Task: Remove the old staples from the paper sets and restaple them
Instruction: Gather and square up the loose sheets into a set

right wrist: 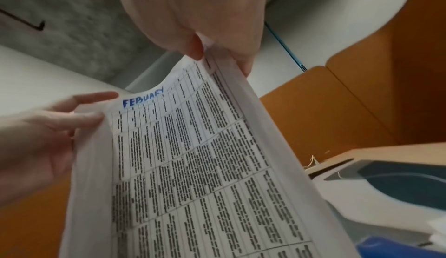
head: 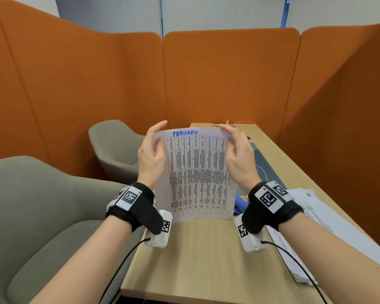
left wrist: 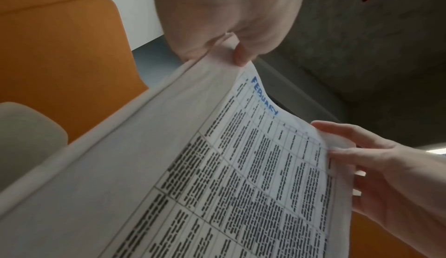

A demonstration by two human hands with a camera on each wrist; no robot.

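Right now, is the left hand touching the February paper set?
Touching. In the left wrist view the left hand pinches the top corner of the February paper set between thumb and fingertip; the head view agrees.

Table text on paper set blurred, unreadable.

Black wristbands carry white marker-tagged cameras, black cables.

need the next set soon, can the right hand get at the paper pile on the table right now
Probably not yet: the right hand grips the February paper set, as does the left hand. The paper pile lies just beside the right forearm, nothing on it, so once freed it looks reachable.
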